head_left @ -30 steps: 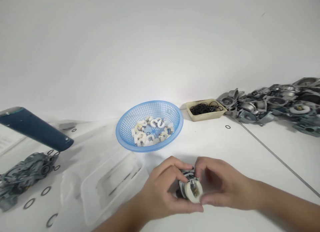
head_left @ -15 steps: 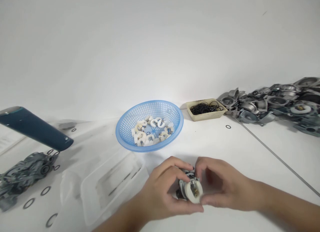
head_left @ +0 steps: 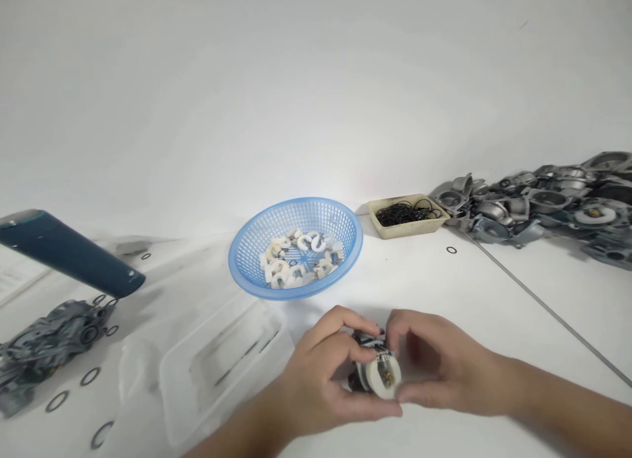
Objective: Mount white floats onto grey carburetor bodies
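At the front of the table a small carburetor (head_left: 364,367) is held between my two hands, its white U-shaped float (head_left: 381,381) turned up toward me with a brass part in its middle. My left hand (head_left: 330,369) grips it from the left, fingers over the top and thumb along the lower edge. From the right, my right hand (head_left: 439,362) closes thumb and fingertips on the float side. Part of the carburetor's body is hidden behind my fingers.
Behind my hands sits a blue basket (head_left: 237,277) of white floats. Beside it is a cream tray (head_left: 409,230) of black rubber rings. Metal carburetor bowls (head_left: 494,212) are piled at right. Carburetors (head_left: 49,339), loose rings (head_left: 58,401), a clear plastic container (head_left: 178,405) and a dark blue object (head_left: 74,254) occupy the left.
The carburetor and its float have tilted very slightly in my hands, and my left fingers have shifted a little. Everything else stays as it was.
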{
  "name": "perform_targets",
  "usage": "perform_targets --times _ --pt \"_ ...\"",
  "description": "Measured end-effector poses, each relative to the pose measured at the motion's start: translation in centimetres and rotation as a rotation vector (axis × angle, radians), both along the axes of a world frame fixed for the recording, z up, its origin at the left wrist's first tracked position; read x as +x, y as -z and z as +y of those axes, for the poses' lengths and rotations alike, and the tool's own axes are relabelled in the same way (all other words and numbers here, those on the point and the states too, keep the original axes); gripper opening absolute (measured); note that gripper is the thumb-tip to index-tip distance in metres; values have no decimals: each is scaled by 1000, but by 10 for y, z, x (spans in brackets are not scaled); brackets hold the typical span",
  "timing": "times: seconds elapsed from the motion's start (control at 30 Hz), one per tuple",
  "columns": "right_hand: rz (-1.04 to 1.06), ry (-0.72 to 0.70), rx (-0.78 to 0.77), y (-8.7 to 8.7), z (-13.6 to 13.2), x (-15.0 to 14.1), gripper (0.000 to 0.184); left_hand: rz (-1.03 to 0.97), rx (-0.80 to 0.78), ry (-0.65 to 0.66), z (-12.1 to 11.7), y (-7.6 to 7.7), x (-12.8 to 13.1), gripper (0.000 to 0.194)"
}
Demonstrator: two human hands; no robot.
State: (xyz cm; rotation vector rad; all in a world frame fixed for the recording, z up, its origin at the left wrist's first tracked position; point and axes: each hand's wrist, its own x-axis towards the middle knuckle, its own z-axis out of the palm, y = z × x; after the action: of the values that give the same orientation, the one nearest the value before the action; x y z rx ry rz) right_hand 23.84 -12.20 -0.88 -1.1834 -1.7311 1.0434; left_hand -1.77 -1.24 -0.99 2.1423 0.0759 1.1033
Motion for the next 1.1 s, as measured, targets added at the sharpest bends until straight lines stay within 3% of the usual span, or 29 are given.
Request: perform_targets --times 0.63,0.8,1.1 --pt "23 -20 65 1 -1 1 43 4 -4 38 1 2 0 55" --pt "78 -88 92 -7 1 4 15 -25 4 43 1 1 3 59" --pt "147 -48 -16 4 6 8 20 -4 -33 60 1 -2 4 58"
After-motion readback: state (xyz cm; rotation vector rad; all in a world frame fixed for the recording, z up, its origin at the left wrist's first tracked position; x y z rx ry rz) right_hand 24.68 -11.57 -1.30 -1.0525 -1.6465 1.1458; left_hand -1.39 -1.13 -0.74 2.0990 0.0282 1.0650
